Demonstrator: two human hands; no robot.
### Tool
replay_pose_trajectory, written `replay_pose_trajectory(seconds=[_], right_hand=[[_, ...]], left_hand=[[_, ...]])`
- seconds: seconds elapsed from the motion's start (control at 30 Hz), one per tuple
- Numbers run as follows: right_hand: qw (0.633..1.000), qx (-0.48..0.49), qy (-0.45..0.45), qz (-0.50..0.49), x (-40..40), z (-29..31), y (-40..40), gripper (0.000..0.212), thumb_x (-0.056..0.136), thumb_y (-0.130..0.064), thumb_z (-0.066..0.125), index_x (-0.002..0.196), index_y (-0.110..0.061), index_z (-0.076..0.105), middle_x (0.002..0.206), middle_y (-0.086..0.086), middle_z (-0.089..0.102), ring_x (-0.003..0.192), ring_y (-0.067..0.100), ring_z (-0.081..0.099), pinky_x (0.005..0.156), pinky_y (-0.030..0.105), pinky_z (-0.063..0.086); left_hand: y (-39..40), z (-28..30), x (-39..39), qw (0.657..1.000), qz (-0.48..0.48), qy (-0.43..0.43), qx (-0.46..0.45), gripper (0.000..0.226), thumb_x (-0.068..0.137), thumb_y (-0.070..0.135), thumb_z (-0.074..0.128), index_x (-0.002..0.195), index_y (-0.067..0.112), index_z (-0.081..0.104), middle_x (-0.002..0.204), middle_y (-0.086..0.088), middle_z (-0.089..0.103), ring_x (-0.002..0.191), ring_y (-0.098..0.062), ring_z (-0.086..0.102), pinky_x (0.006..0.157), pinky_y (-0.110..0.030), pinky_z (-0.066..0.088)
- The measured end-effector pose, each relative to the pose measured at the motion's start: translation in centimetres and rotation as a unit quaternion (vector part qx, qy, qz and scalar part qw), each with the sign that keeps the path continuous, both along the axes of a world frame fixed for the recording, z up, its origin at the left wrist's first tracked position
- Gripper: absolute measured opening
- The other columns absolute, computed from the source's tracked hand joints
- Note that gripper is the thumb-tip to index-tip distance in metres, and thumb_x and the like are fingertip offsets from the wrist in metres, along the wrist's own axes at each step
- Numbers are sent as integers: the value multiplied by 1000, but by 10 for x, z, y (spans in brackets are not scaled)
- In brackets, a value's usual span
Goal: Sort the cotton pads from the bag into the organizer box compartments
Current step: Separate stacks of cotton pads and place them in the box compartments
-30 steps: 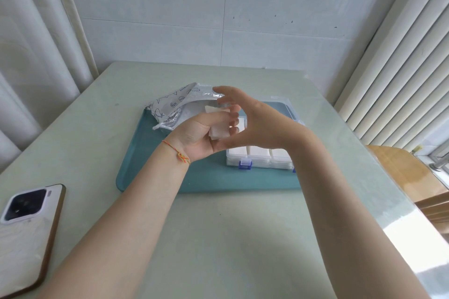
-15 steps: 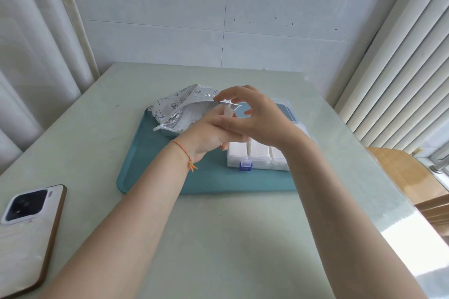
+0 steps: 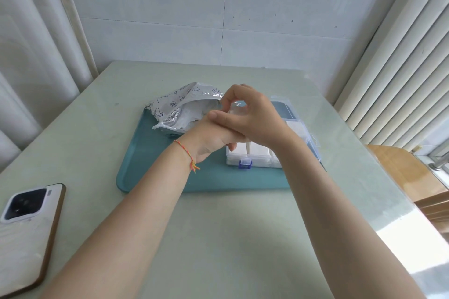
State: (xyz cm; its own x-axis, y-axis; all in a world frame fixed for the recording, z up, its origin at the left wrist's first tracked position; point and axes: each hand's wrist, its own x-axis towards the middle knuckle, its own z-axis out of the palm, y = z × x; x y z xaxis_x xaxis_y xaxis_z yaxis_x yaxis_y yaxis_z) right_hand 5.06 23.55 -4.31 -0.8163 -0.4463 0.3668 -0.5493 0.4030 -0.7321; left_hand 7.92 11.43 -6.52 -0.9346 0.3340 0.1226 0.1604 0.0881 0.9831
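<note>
Pale green bench (image 3: 218, 238) carries a teal tray (image 3: 150, 167) w/ foil bag (image 3: 184, 102) far left, mouth facing the clear organizer box (image 3: 252, 162) at right, prob. so each transfer is short. Both hands meet over the box: right hand (image 3: 255, 121) pinches a cotton pad (image 3: 237, 111), left hand (image 3: 209, 138) is under it, grip can't tell. Vs 1 s ago, hands sit lower & nearer the box, left palm turned down; near compartments already hold pads.

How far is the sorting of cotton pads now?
Done: the near compartments of the organizer box already hold white pads. In hand: both hands, right hand over left hand, work above the box. Left: the bag still shows pads inside.
</note>
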Motion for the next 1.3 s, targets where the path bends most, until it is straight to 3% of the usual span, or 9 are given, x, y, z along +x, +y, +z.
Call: replay_pose_trajectory(seconds=[0.1,0.23,0.53,0.63,0.7,0.77,0.87,1.13,1.3], right_hand=[[999,15,19,-35,-1,-1,-3,27,83,-29,77,76,-11,58,85,0,55,74,3,51,67,11,37],[995,20,50,-78,-2,-1,-4,21,87,-20,67,74,-11,54,79,1,58,78,12,54,65,18,38],[998,-39,-24,-51,-4,7,7,36,97,-44,55,92,-9,62,92,7,65,83,11,58,68,13,43],[999,21,-35,-6,-6,11,18,34,88,-42,69,111,-19,62,105,-5,65,97,1,59,77,7,43],[991,120,-36,36,-6,9,21,67,73,-38,84,130,-28,51,123,-9,57,112,4,53,90,13,42],[983,177,-16,39,-2,4,18,88,67,-35,87,141,-31,39,132,-8,49,121,10,47,101,28,41],[975,219,40,18,4,3,11,90,70,-34,81,146,-29,33,133,-6,47,122,17,44,103,41,40],[974,200,111,7,21,14,34,73,71,-22,73,138,-24,44,112,-14,48,108,14,46,98,39,38],[980,179,82,11,29,15,57,81,71,-17,72,144,-29,38,123,-9,53,106,11,48,96,33,40]], left_hand=[[3,2,2,1000,-22,5,4,31,69,2,62,85,28,65,71,14,62,64,-10,50,55,-23,43],[2,-3,0,1000,-10,-16,16,32,75,5,64,102,23,63,82,-2,65,73,-18,61,50,-27,41],[-4,-6,-4,997,39,-55,44,19,81,11,71,98,10,62,73,0,61,61,-15,58,43,-22,37],[-9,-6,-9,983,98,-120,102,13,85,11,71,89,12,59,62,-2,49,50,-13,51,41,-19,34],[-11,-5,-11,970,110,-165,142,13,84,11,69,86,18,58,64,-1,44,50,-10,46,44,-18,37],[-9,-1,-8,960,71,-201,181,11,89,13,63,97,21,61,72,1,51,60,-9,52,51,-21,45],[-3,4,-4,949,22,-233,211,11,89,18,58,95,25,64,84,0,62,75,-16,61,70,-32,51],[20,16,0,932,-47,-292,209,17,81,30,59,97,27,67,88,4,65,80,-17,63,69,-37,56],[44,24,1,941,-58,-291,163,18,76,34,58,81,30,75,84,5,68,76,-15,68,69,-34,57]])
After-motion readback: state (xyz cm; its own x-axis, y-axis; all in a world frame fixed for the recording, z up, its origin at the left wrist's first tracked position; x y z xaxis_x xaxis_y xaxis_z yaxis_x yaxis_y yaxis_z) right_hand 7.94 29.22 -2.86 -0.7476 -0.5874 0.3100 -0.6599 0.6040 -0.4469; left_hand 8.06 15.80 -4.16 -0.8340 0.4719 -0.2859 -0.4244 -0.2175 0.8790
